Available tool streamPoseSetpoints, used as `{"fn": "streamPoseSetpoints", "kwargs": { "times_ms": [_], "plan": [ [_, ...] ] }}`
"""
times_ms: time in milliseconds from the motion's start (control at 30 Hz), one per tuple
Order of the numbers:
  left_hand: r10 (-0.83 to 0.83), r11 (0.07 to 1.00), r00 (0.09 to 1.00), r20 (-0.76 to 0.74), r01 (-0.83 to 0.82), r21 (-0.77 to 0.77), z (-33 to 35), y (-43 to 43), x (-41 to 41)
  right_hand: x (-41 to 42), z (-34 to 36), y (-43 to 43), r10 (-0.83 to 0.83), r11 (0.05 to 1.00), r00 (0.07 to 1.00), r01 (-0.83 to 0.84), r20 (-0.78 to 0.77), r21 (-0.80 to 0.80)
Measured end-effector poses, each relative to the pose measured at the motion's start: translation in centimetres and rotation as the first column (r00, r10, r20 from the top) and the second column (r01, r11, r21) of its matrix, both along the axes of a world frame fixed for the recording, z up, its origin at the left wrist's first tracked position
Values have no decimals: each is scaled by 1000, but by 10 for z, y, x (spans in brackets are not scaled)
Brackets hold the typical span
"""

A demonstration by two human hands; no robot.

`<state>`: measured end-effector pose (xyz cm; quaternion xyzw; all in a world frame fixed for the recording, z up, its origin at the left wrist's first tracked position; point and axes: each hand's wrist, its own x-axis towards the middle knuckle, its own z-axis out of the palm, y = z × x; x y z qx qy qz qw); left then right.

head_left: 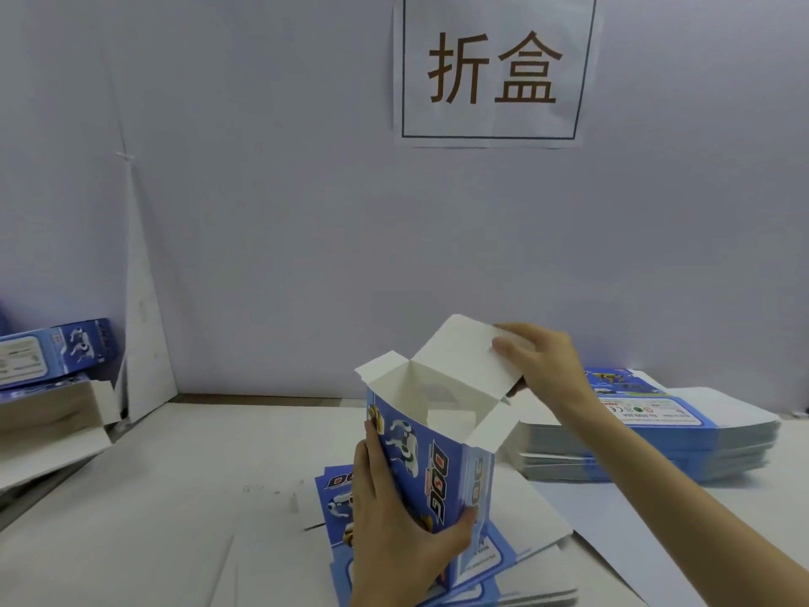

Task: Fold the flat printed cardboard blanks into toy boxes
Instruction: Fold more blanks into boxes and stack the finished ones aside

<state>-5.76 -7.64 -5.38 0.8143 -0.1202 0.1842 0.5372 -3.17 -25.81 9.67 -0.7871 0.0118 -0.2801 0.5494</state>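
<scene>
White table point(175, 497), near edge: my left hand point(394, 532) grips box point(433, 466); right hand point(538, 357) pinches lid flap point(459, 357); forcing it off-score risks a crease.

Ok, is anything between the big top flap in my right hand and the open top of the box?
Nothing lies in the open top of the box. But the left side flap and right side flap splay outward, unfolded; they probably need folding in before the top flap pinched by the right hand closes.
</scene>
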Motion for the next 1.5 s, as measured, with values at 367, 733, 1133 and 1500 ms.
{"fn": "streamPoseSetpoints", "kwargs": {
  "times_ms": [367,733,1133,1500],
  "plan": [
    [26,1000,1000,4,-26,7,6,-5,-1,-1,38,23,101,921,984,-37,-145,389],
    [28,1000,999,22,-28,-14,3,-5,-2,2,38,21,134,944,934,-19,-331,329],
    [-15,1000,999,-30,14,-23,8,-3,-2,17,60,31,29,999,953,-41,-301,-32],
    [-63,861,998,-16,46,-507,91,-7,-4,-65,-57,51,389,921,921,-389,3,20]
  ]
}}
